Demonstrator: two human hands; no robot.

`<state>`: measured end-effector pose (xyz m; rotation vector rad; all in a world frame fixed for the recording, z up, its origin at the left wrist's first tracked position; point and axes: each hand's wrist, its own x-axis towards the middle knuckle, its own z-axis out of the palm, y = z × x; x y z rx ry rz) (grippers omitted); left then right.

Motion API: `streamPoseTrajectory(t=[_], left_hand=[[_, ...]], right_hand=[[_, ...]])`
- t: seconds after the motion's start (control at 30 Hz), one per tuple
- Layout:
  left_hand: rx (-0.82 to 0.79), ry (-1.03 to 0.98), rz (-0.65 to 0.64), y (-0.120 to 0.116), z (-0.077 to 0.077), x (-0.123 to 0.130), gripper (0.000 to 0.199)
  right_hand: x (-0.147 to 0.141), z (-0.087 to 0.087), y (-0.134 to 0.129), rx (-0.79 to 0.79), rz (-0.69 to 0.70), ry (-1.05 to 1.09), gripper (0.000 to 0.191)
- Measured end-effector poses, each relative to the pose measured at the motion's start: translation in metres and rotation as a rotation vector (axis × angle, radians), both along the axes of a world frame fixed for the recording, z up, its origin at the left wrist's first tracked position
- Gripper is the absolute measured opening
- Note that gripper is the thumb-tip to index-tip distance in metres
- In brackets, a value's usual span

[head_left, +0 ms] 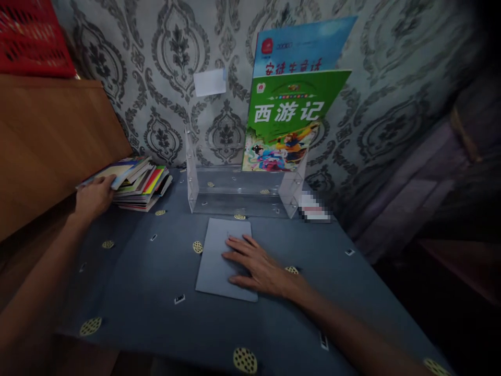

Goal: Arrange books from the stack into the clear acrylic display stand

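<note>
My left hand (95,197) is at the near left end of a stack of books (146,189), its fingers curled over the edge of the top book (119,169). The thumb side is partly hidden. Lying flat on the table is a plain grey-blue notebook (221,266), and my right hand (254,263) rests on its right half with the fingers spread. Behind it stands a clear acrylic book rack (235,201). A green picture book (287,125) leans upright in the rack's right side, with a blue book (305,44) showing above and behind it.
A blue patterned cloth (156,282) covers the table. Left of the stack rises a wooden cabinet (50,141) with a red plastic basket (35,39) on top. A white slip (210,82) is on the patterned wall. Pale curtain fabric (407,193) hangs at the right.
</note>
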<state>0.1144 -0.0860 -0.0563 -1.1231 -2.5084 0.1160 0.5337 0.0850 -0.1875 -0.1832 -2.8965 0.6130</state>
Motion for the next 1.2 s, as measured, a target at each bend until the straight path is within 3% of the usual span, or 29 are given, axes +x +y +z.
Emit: streamPoseTrajectory(t=[0.3, 0.43, 0.5, 0.6, 0.7, 0.77, 0.87, 1.0, 1.13, 1.2], left_hand=[[0.027, 0.056, -0.001, 0.001, -0.009, -0.010, 0.053], [0.103, 0.111, -0.002, 0.001, -0.019, 0.003, 0.056], [0.185, 0.157, -0.103, 0.001, -0.036, 0.022, 0.056], [0.276, 0.020, -0.449, 0.001, -0.078, 0.069, 0.048], [0.175, -0.219, -0.741, -0.001, -0.123, 0.129, 0.045], [0.073, -0.337, -0.880, -0.005, -0.143, 0.164, 0.049], [-0.015, -0.422, -0.969, -0.012, -0.154, 0.196, 0.055], [-0.048, -0.495, -1.004, -0.023, -0.154, 0.204, 0.069], [-0.061, -0.528, -1.063, -0.034, -0.156, 0.205, 0.083], [-0.077, -0.528, -1.107, -0.038, -0.158, 0.205, 0.089]], right_hand=[[0.004, 0.010, -0.013, 0.010, 0.001, 0.008, 0.067], [0.009, 0.014, -0.020, -0.001, 0.018, 0.006, 0.068], [0.012, 0.017, -0.024, -0.014, 0.033, 0.016, 0.069], [0.018, 0.019, -0.029, -0.044, 0.061, 0.008, 0.070], [0.025, 0.021, -0.036, -0.078, 0.093, -0.029, 0.074], [0.033, 0.023, -0.041, -0.088, 0.121, -0.053, 0.080], [0.048, 0.028, -0.049, -0.081, 0.183, -0.071, 0.081], [0.064, 0.023, -0.061, -0.070, 0.167, -0.081, 0.057], [0.066, -0.006, -0.065, -0.160, 0.069, 0.003, 0.066], [0.068, -0.023, -0.063, -0.165, 0.093, 0.030, 0.068]])
